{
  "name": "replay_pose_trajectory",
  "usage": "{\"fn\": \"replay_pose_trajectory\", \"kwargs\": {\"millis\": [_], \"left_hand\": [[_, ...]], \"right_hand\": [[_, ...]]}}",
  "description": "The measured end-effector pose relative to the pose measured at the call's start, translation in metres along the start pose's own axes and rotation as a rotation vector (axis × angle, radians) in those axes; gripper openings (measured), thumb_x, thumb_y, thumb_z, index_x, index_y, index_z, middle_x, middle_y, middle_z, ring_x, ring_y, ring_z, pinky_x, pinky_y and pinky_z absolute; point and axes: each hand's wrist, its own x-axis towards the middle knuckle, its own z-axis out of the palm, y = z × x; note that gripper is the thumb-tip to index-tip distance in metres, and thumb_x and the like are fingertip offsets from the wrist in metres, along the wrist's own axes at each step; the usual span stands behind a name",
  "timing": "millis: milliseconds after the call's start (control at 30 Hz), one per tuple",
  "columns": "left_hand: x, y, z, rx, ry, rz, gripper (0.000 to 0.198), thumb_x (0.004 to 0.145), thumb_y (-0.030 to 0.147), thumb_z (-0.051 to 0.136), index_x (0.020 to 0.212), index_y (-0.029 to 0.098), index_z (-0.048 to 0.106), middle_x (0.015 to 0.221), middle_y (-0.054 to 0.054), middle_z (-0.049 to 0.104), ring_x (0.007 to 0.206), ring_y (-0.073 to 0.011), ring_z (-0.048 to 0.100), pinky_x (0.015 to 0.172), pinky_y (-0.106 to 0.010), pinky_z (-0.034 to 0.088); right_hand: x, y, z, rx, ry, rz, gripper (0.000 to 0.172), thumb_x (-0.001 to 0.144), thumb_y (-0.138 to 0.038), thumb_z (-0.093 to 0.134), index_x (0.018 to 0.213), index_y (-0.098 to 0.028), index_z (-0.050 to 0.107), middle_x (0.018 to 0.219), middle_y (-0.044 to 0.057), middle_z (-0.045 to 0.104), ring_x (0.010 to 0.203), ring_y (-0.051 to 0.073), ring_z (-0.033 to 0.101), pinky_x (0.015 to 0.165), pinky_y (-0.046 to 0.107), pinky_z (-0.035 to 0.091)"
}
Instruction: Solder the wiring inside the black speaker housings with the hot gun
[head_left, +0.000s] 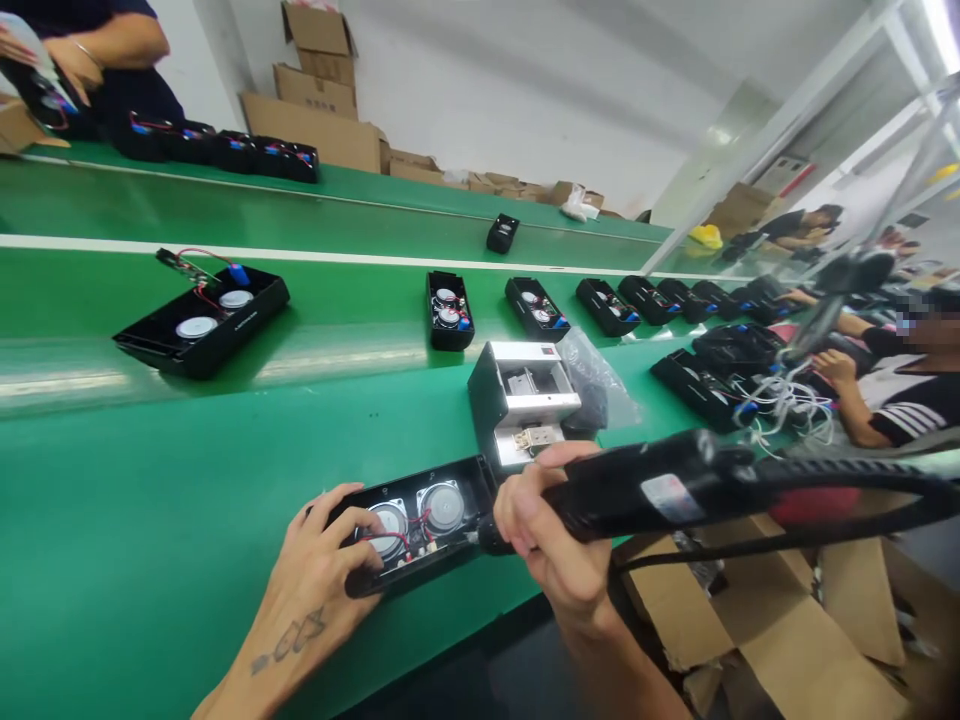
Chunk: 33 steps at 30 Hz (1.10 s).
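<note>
My left hand (330,555) grips the left end of an open black speaker housing (469,490) that rests on the green bench. Two round speaker drivers, red wires and small white connectors show inside the housing. My right hand (555,535) is wrapped round a black electric screwdriver (622,490) with a thick cable. The screwdriver lies nearly level, its tip pointing left at the housing's near right part; whether it touches a screw I cannot tell. Just behind the housing stands a black and silver screw feeder (525,395).
Several more open speaker housings (199,325) sit along the green conveyor (352,330) beyond the bench. A clear plastic bag (600,380) lies beside the screw feeder. Cardboard boxes (795,620) stand at lower right. Co-workers are at the far left and at right near white cables (787,400).
</note>
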Motion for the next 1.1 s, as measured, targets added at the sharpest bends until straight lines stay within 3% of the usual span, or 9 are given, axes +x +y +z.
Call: {"fn": "replay_pose_trajectory", "kwargs": {"millis": [167,533,700,1100], "left_hand": [[0.002,0.0,-0.001,0.007,0.001,0.014,0.014,0.069,0.017,0.074,0.071,0.03,0.073,0.105,-0.001,0.079,0.131,-0.042,0.058,0.098,-0.068,0.051],[0.001,-0.001,-0.001,-0.01,-0.047,0.013,0.014,0.073,0.018,0.075,0.074,0.032,0.075,0.108,-0.001,0.078,0.135,-0.0408,0.055,0.104,-0.067,0.047],[0.001,0.008,-0.001,-0.034,0.009,-0.055,0.016,0.071,0.013,0.074,0.07,0.028,0.072,0.105,-0.002,0.077,0.136,-0.0405,0.052,0.109,-0.066,0.041],[-0.001,0.014,-0.001,-0.061,0.055,-0.027,0.02,0.066,0.007,0.073,0.07,0.027,0.07,0.1,-0.002,0.077,0.133,-0.0416,0.053,0.107,-0.067,0.041]], "right_hand": [[-0.003,0.018,0.003,-0.023,-0.035,0.014,0.022,0.1,-0.021,0.066,0.116,-0.03,0.054,0.06,-0.012,0.049,0.045,0.009,0.045,0.048,0.024,0.04],[-0.007,0.025,0.005,-0.065,-0.084,0.019,0.024,0.099,-0.018,0.068,0.113,-0.031,0.053,0.064,-0.011,0.048,0.049,0.009,0.044,0.05,0.024,0.04],[-0.008,0.026,0.004,-0.095,-0.099,-0.02,0.024,0.099,-0.019,0.068,0.111,-0.03,0.051,0.065,-0.011,0.047,0.048,0.008,0.043,0.049,0.024,0.04],[-0.015,0.025,0.006,-0.116,-0.221,0.004,0.024,0.096,-0.014,0.067,0.104,-0.029,0.05,0.067,-0.009,0.048,0.051,0.01,0.047,0.05,0.026,0.044]]}}
